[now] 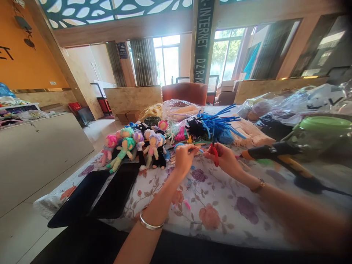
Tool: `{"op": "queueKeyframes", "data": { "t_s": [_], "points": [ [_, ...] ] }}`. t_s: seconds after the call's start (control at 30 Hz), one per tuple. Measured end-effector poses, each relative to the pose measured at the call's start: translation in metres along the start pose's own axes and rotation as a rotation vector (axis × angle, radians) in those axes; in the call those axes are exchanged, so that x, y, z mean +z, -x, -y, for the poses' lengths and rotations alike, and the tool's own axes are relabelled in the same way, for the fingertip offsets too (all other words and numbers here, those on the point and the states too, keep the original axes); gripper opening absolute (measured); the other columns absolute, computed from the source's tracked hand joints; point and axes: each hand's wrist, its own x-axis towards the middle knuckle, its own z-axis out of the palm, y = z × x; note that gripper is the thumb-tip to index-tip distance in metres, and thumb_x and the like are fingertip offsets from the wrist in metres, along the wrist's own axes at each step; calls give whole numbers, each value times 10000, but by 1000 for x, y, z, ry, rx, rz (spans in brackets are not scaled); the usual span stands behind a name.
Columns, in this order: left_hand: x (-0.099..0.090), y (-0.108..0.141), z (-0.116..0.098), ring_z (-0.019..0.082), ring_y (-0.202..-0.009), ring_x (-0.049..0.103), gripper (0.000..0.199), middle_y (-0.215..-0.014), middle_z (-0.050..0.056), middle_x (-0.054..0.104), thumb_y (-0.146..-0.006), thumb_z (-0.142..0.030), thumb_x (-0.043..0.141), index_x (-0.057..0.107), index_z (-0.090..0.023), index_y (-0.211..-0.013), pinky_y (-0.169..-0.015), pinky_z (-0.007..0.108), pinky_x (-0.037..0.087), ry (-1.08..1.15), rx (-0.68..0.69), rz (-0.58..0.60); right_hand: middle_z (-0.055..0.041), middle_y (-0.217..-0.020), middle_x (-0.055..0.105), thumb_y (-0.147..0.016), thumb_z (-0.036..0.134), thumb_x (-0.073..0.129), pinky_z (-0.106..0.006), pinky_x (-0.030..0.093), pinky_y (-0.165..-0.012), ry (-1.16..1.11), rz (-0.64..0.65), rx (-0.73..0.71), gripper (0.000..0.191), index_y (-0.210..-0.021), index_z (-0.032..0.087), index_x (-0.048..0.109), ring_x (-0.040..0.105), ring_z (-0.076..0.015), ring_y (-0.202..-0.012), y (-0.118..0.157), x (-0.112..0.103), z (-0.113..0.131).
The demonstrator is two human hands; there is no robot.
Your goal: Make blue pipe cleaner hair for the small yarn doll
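Note:
My left hand (184, 158) pinches a thin blue strand (180, 145) above the flowered tablecloth. Red-handled scissors (215, 154) are in my right hand (224, 157), whose fingers are closed around them near the strand's other end. The two hands are a little apart, with blue pieces between them. Just behind stands a bundle of blue pipe cleaners (220, 124). Small yarn dolls (152, 145) with pink, green and purple hair are grouped to the left of my left hand.
Two black trays (117, 192) lie at the table's left front. A glue gun (277, 150) with a black cable is on the right, by a green container (326, 135). Clear plastic bags (299, 102) and peach material (251, 132) lie behind. An orange chair (184, 93) stands beyond.

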Motion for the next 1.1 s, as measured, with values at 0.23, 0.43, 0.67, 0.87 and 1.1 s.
{"op": "queueKeyframes", "data": {
  "t_s": [0.23, 0.43, 0.67, 0.87, 1.1],
  "points": [
    [2, -1, 4, 155, -692, 618, 97, -739, 32, 726, -771, -259, 654, 734, -209, -747, -700, 273, 449, -37, 8, 17, -32, -699, 650, -455, 608, 801, -282, 480, -562, 0, 5, -15, 541, -696, 193, 552, 566, -149, -595, 0, -3, -2],
    [3, 0, 5, 162, -713, 622, 99, -730, 36, 725, -761, -280, 668, 737, -215, -730, -726, 286, 460, -64, 7, 9, -36, -724, 673, -555, 598, 765, -342, 506, -688, 107, -52, -105, 468, -721, 213, 557, 613, -188, -673, 5, -3, -5],
    [3, 1, 4, 153, -677, 621, 224, -706, 31, 722, -800, -392, 611, 736, -211, -755, -693, 271, 452, 8, 37, 12, -33, -713, 676, -498, 584, 794, -326, 505, -626, 80, -60, -46, 488, -719, 215, 565, 609, -189, -644, 3, -3, -1],
    [2, 1, 3, 164, -695, 633, 155, -731, 38, 728, -775, -340, 654, 729, -209, -744, -716, 284, 452, -12, 40, 17, -18, -702, 652, -544, 550, 790, -302, 491, -619, 104, -31, -78, 441, -726, 214, 570, 590, -168, -637, 3, -4, -6],
    [5, 2, 6, 174, -742, 654, 133, -793, 44, 737, -706, -343, 726, 722, -210, -714, -723, 288, 460, -46, 68, 18, -6, -709, 627, -619, 535, 752, -303, 473, -640, 151, -9, -127, 410, -739, 212, 530, 556, -157, -643, 3, -4, -16]
  ]
}}
